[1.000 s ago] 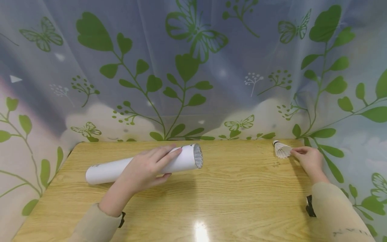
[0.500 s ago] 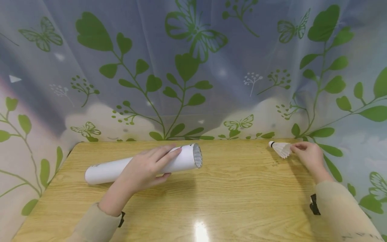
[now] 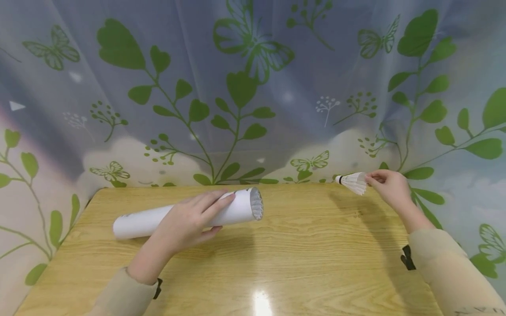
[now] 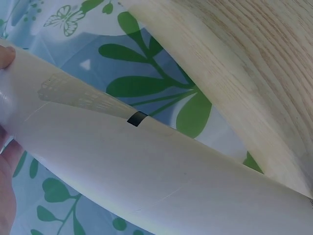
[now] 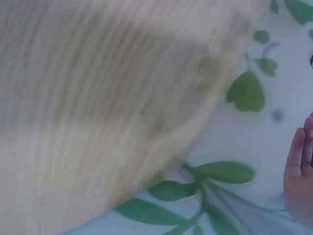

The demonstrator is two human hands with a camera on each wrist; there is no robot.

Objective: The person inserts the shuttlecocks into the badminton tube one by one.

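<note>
A white shuttlecock tube (image 3: pixel 233 209) lies slanted across the left half of the table, its right end uncapped and feathers showing inside. My left hand (image 3: pixel 189 219) grips it from above near that end. In the left wrist view the tube (image 4: pixel 132 161) fills much of the picture, with a printed shuttlecock on its side. At the right, my right hand (image 3: pixel 391 186) pinches a white shuttlecock (image 3: pixel 354 182) by its feather rim. Its cork, with a dark band, points left, and it is held above the table. The right wrist view catches only part of my right hand (image 5: pixel 301 181).
The wooden table (image 3: pixel 300 259) reaches back to a curtain (image 3: pixel 253 109) printed with green leaves and butterflies. More of this curtain hangs along the left and right sides. A bright light reflection lies on the table's near middle.
The right hand has lifted the shuttlecock off the table and carried it left and up, turning its cork leftward. The left hand and the tube stay in place.
</note>
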